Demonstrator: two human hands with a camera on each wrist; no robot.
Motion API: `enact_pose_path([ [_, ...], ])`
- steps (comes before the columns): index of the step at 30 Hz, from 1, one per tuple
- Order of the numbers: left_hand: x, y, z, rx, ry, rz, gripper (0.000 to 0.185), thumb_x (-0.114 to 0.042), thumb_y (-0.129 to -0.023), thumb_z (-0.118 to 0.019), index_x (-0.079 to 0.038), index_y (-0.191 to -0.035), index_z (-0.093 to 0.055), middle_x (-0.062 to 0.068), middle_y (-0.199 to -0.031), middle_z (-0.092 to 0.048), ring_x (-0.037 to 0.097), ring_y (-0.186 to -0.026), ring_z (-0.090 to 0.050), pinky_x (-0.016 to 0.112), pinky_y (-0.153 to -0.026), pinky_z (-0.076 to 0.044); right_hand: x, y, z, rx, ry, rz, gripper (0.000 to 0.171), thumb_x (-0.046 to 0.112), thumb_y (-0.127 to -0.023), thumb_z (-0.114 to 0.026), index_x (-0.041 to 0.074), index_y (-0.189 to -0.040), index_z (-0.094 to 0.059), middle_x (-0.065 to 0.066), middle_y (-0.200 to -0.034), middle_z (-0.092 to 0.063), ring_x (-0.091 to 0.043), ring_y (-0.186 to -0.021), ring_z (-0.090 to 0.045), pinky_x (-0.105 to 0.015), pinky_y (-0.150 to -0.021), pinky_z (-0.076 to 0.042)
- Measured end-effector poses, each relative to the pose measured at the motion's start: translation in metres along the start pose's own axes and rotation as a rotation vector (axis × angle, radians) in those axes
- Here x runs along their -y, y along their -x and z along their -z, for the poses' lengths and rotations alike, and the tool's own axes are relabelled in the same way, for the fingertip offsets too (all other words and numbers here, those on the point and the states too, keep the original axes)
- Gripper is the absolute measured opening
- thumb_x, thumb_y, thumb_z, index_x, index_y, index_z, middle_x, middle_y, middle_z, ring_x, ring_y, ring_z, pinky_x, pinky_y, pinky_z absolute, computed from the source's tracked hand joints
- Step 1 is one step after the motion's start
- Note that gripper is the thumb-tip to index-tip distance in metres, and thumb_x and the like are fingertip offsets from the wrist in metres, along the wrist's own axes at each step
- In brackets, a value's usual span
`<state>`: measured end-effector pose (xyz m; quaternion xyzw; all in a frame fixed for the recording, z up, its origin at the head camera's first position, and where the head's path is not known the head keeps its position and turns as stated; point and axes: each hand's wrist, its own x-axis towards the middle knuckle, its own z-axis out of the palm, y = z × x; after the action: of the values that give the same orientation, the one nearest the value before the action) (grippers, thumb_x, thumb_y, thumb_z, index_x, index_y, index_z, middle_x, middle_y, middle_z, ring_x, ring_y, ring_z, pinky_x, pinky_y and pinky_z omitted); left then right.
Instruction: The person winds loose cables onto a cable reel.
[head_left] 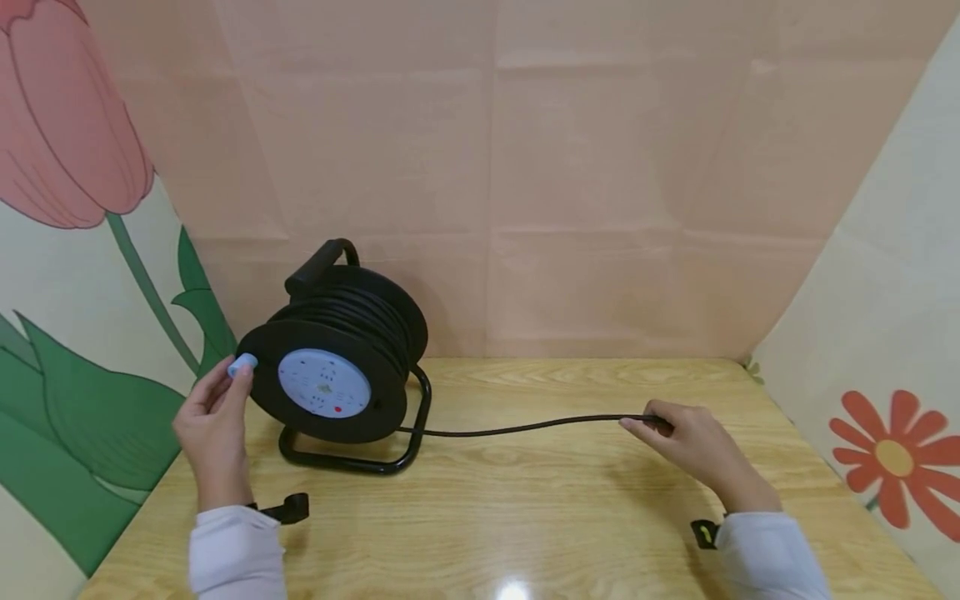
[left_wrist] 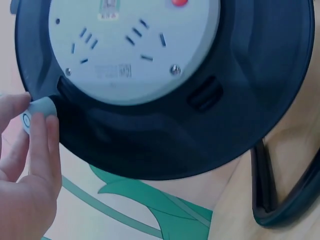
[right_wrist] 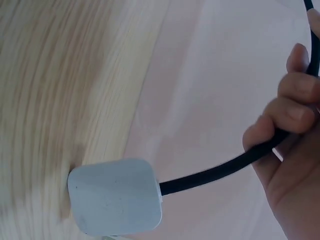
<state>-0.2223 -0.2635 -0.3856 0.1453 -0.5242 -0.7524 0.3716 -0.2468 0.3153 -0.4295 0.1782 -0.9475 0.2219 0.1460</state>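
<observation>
The cable reel [head_left: 337, 358] stands upright in its black tube stand [head_left: 360, 454] at the left rear of the wooden table [head_left: 525, 517], close to the wall with the painted tulip [head_left: 67, 125]. Black cable is wound on the drum, and a carry handle [head_left: 322, 258] rises above it. The pale socket plate [head_left: 324, 383] on the reel's face shows several slot outlets and a red button [left_wrist: 179, 2]; a small printed label [left_wrist: 114, 70] sits below the sockets, too small and blurred to read.

The left hand [head_left: 213, 425] pinches the pale crank knob [left_wrist: 36, 112] on the rim of the reel's front disc, thumb and fingers closed around it.

The cable [head_left: 525, 427] runs from the reel's foot across the table to the right hand [head_left: 693, 446], whose fingers curl round it. In the right wrist view the cable goes on past the fingers [right_wrist: 295, 107] to a pale grey plug [right_wrist: 116, 196], hanging free beyond the hand. No brand name can be made out anywhere.
</observation>
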Motion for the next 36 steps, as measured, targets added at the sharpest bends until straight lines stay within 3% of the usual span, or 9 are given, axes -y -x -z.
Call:
enact_pose_path([
  [4,-0.003,0.003,-0.005,0.005,-0.020,-0.020,0.040,-0.015,-0.083,-0.084,-0.004,-0.119,-0.073,0.002,-0.107,-0.069,0.012,-0.098,-0.064,0.013,-0.082,-0.051,-0.002,0.001,-0.001,0.037,-0.021,-0.018,0.032,0.046,-0.096,-0.066,0.025,-0.075,-0.056,0.010,-0.058,-0.041,-0.005,-0.049,-0.036,-0.025,-0.047,-0.033],
  [10,-0.007,0.008,-0.012,0.020,-0.024,-0.042,0.039,-0.015,-0.085,-0.082,-0.006,-0.122,-0.072,0.004,-0.116,-0.067,0.014,-0.104,-0.062,0.013,-0.086,-0.050,-0.008,0.004,-0.001,0.113,0.033,-0.110,0.050,0.060,-0.094,-0.060,0.022,-0.066,-0.046,0.009,-0.055,-0.031,-0.007,-0.049,-0.027,-0.025,-0.047,-0.027],
  [16,-0.009,0.009,-0.014,0.024,-0.023,-0.046,0.040,-0.016,-0.085,-0.082,-0.008,-0.122,-0.073,0.006,-0.121,-0.065,0.015,-0.106,-0.062,0.013,-0.086,-0.050,-0.017,0.006,0.001,0.201,0.030,-0.186,0.055,0.064,-0.093,-0.058,0.018,-0.064,-0.047,0.006,-0.055,-0.032,-0.010,-0.049,-0.029,-0.027,-0.047,-0.027],
  [28,-0.009,0.009,-0.016,0.019,-0.019,-0.032,0.040,-0.015,-0.085,-0.081,-0.009,-0.124,-0.072,0.004,-0.121,-0.063,0.015,-0.106,-0.060,0.013,-0.086,-0.050,-0.035,0.012,0.008,0.184,0.052,-0.164,0.051,0.059,-0.094,-0.061,0.020,-0.063,-0.052,0.008,-0.053,-0.034,-0.008,-0.049,-0.027,-0.026,-0.049,-0.029],
  [36,-0.013,0.015,-0.022,0.038,-0.042,-0.041,0.041,-0.016,-0.087,-0.080,-0.011,-0.126,-0.071,0.005,-0.126,-0.060,0.018,-0.112,-0.057,0.015,-0.089,-0.050,-0.024,0.009,0.007,0.201,-0.032,-0.149,0.042,0.052,-0.098,-0.059,0.019,-0.071,-0.059,0.007,-0.058,-0.041,-0.009,-0.052,-0.036,-0.027,-0.053,-0.034],
])
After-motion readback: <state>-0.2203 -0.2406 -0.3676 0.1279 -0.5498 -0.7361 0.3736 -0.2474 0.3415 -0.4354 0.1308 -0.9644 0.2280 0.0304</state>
